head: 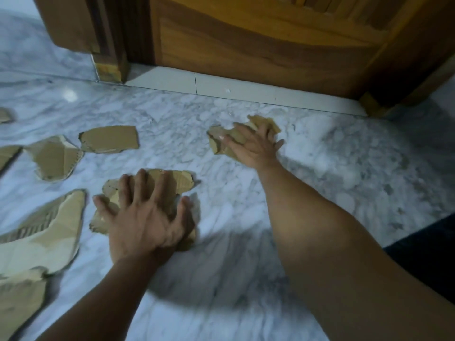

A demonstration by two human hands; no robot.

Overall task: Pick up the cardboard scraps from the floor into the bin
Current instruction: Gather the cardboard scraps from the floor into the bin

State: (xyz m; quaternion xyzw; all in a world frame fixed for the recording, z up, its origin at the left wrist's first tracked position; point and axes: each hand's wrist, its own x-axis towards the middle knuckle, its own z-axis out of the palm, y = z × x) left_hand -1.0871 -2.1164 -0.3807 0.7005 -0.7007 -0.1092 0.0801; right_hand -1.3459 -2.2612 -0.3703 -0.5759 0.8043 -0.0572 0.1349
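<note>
Wood door point(258, 40) across the top. Frame post point(108, 62) on its left, frame foot point(371, 104) on its right. Pale sill point(172, 81) runs below, white speck point(227, 90) on it. Dark cloth point(428, 254) at right edge.

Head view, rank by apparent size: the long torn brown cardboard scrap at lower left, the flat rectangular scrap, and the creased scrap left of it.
1. Long torn brown cardboard scrap, largest, though nearest the camera.
2. Flat rectangular cardboard scrap and creased cardboard scrap look alike; not ranked.
</note>
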